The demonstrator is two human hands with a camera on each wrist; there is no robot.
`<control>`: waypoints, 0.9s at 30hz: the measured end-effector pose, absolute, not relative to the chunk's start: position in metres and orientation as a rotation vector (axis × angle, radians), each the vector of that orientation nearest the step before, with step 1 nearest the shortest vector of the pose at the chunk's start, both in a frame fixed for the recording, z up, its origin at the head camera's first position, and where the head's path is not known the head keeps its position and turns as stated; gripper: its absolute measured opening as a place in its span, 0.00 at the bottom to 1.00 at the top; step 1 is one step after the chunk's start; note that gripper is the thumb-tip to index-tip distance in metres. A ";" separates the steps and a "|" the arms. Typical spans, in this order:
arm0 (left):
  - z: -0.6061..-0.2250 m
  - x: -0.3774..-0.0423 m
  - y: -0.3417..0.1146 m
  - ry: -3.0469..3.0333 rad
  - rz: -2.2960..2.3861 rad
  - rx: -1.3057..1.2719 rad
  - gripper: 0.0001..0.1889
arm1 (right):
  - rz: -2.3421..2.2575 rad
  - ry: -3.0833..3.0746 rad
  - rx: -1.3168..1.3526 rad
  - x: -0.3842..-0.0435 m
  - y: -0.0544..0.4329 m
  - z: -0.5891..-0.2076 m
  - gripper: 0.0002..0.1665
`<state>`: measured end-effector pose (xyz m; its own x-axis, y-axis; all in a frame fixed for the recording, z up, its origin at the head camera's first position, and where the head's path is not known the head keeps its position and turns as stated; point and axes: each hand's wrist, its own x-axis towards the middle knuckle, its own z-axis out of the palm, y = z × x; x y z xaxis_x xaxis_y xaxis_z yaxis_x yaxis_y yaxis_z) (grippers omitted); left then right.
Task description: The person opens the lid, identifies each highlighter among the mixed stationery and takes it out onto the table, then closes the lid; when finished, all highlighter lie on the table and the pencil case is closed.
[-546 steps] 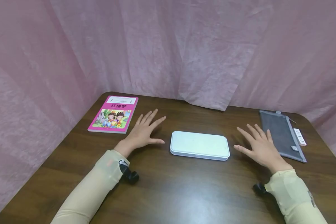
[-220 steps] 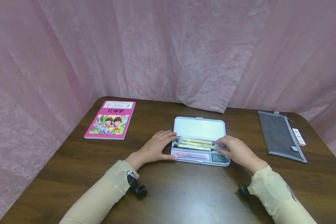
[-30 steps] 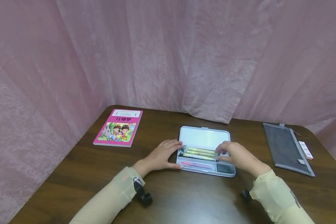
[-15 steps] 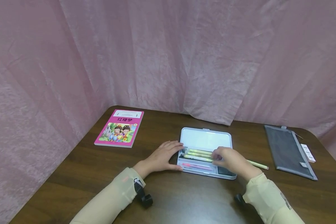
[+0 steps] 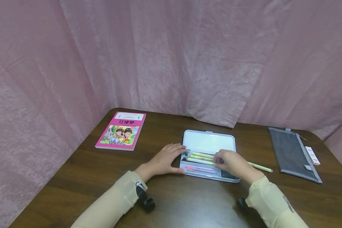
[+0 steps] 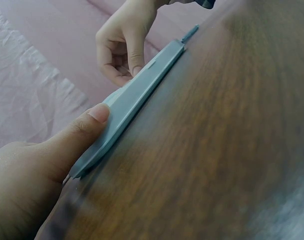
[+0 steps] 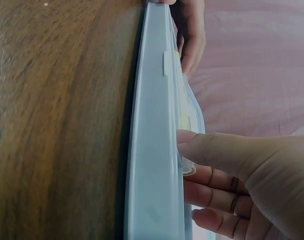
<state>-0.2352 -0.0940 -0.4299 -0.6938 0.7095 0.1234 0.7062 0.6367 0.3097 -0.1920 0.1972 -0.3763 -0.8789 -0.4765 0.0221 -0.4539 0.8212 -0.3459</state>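
Observation:
A pale blue pencil case point(image 5: 210, 141) lies with its lid folded back on the table. My left hand point(image 5: 163, 160) holds its left end, thumb at the front corner and fingers at the left side. In the left wrist view the thumb point(image 6: 87, 130) presses the case's front wall. Several yellow-green pens point(image 5: 200, 160) lie in the rear section, and a pink pen point(image 5: 199, 169) in the front one. My right hand point(image 5: 233, 163) reaches in from the right, thumb and fingers pinching a pen at its clear end point(image 7: 189, 171). One yellow-green pen point(image 5: 262, 167) lies beyond that hand, right of the case.
A pink picture-covered book point(image 5: 121, 131) lies at the back left. On the right are a grey mesh zip pouch point(image 5: 292, 155) and a small white box point(image 5: 313, 155). A pink curtain point(image 5: 165, 57) hangs behind the wooden table point(image 5: 188, 202).
The pencil case, closed at first, now lies opened between both hands. Within the last second a pen has come to lie right of it, and my right hand has shifted left over the pens.

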 end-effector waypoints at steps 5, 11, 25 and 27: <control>-0.432 -0.235 -0.092 2.829 0.524 1.227 0.45 | -0.533 2.940 -0.754 -0.190 0.199 -0.376 0.05; -0.433 -0.235 -0.092 2.822 0.536 1.217 0.45 | -0.508 2.978 -0.787 -0.187 0.202 -0.371 0.05; -0.432 -0.238 -0.094 2.834 0.532 1.213 0.45 | -0.459 3.037 -0.734 -0.176 0.220 -0.344 0.07; -0.431 -0.238 -0.094 2.832 0.539 1.216 0.45 | -0.449 3.050 -0.749 -0.174 0.223 -0.342 0.06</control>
<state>-0.2380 -0.0944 -0.4315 -0.6980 0.7057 0.1219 0.7011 0.6387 0.3170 -0.1740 0.2227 -0.3417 -0.8881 -0.4494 0.0961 -0.4580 0.8485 -0.2649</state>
